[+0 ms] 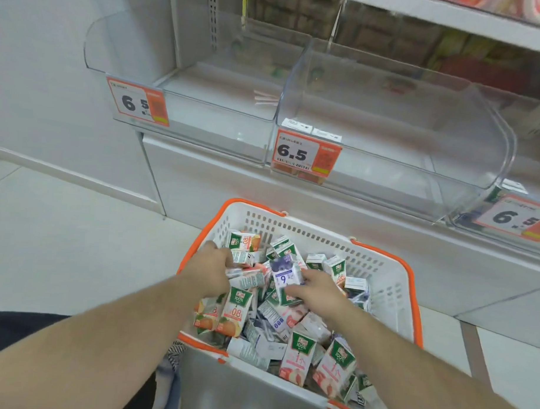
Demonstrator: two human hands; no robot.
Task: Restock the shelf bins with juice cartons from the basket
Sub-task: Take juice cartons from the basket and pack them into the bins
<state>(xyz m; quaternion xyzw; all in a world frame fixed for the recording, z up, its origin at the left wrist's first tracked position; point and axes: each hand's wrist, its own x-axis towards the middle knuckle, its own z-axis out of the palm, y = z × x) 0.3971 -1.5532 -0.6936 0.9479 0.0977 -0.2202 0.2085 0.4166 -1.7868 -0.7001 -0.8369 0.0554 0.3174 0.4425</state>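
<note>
We see the shelf unit (324, 188) rising behind the basket (391, 288), white and long, with three clear plastic bins along its front edge. The middle bin (403, 123) stands directly behind the basket; the left bin (187, 88) sits up and to the left of it, and the right bin (533, 170) shows only at the frame edge, up and to the right. Each bin carries an orange price tag reading 6.5: one (137, 103) on the left bin, one (305, 153) on the middle bin, one (516, 219) on the right. A few straws (266, 98) lie inside the left bin.

The basket is white with an orange rim and sits on the tiled floor (62, 243), which spreads out to its left. Inside it the juice cartons (237, 313) lie heaped in no order, orange, peach and purple sorts mixed.

Our left hand (212, 274) reaches into the basket's left side, its fingers curled round a carton lying flat (247, 278). Our right hand (317, 293) is near the basket's middle, fingers pinching the lower end of a purple carton (286, 273), which stands tilted above the heap.
</note>
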